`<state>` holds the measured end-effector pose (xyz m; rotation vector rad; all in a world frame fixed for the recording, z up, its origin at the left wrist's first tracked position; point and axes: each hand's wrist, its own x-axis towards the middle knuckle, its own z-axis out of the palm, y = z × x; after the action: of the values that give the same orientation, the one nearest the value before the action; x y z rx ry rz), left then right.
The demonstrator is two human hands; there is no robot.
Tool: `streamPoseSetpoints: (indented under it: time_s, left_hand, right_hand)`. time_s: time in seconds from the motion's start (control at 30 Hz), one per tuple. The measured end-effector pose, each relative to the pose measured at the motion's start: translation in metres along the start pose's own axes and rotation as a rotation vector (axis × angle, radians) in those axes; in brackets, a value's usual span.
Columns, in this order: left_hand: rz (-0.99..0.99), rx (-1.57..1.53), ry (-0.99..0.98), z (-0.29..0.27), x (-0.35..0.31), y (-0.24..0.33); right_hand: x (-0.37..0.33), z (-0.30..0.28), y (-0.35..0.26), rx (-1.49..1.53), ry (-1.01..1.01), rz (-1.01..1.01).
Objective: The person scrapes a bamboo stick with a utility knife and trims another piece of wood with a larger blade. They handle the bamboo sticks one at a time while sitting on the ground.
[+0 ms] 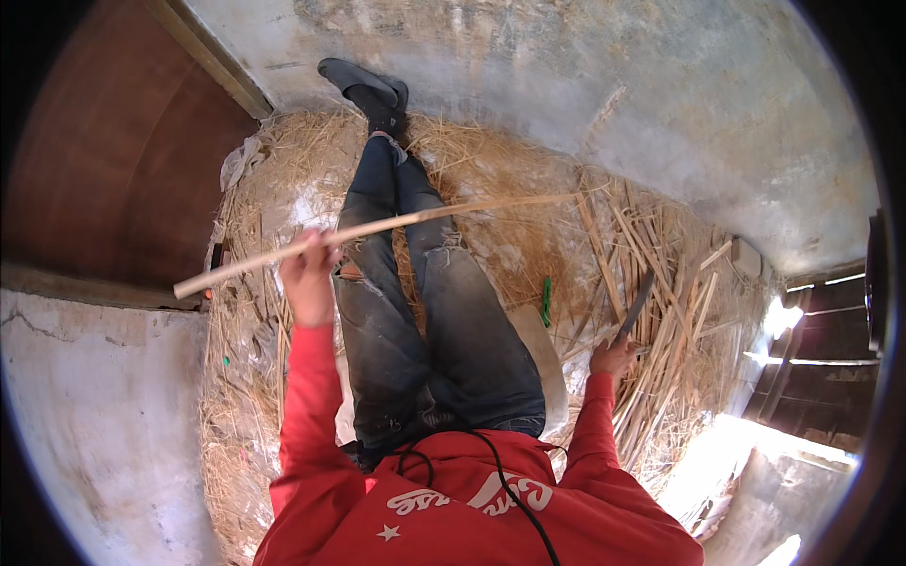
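Note:
My left hand [310, 274] is closed around a long pale strip of split wood or bamboo [396, 221], near its thicker left end. The strip reaches across above my outstretched legs [415, 302], its thin far end over the pile at the right. In my right hand [613, 358], low beside my right thigh, is the handle of a long dark-bladed knife [637, 304], the blade slanting up and away. It lies over or just above a heap of split strips [665, 321]; whether it touches them I cannot tell.
Straw and shavings [510, 245] cover the floor around my legs. A green object [546, 302] lies right of my right knee. A plastered wall [585, 85] rises beyond my feet, a brown door-like panel [113, 160] stands at the left, and a slatted opening [821, 330] is at the right.

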<state>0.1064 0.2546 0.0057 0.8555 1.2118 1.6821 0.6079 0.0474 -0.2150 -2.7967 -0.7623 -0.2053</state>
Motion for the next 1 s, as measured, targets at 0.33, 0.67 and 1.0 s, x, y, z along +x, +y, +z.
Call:
streamPoseSetpoints:
  time_s: [0.33,0.67,1.0]
  left_hand:
    - [-0.567,-0.324,0.195,-0.090,-0.184,-0.010]
    - [-1.064,0.061,-0.221,-0.120,-0.223,0.076]
    - [0.470,1.314,-0.606,-0.006,-0.166,-0.003]
  right_hand:
    - [-0.006,0.147,-0.105,0.228,-0.567,-0.346]
    - [-0.003,0.168,-0.091,0.132,-0.731,-0.294]
    - [-0.004,0.138,-0.084,0.474,-0.120,-0.236]
